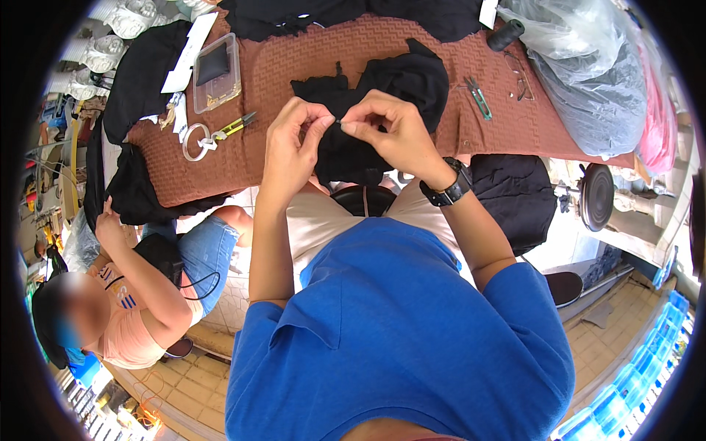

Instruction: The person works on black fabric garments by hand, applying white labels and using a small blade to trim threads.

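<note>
Brown cloth (272, 59) spreads before us. At far left sits a co-worker (140, 338); a clear tray (237, 70) and yellow snips (237, 125) lie nearer. Our left hand (298, 132) has thumb and forefinger pinched on a dark bit (338, 120), too tiny to identify. Black fabric (408, 77) lies bunched beneath and beyond our hands, reaching the cloth's near edge; we judge it light, soft and limp, so a fingertip pinch at its edge should suit best. Our right hand (390, 121) pinches the same dark bit from the other side. Further right we have green snips (479, 99), a spool (506, 34) and a plastic bag (588, 88).
</note>
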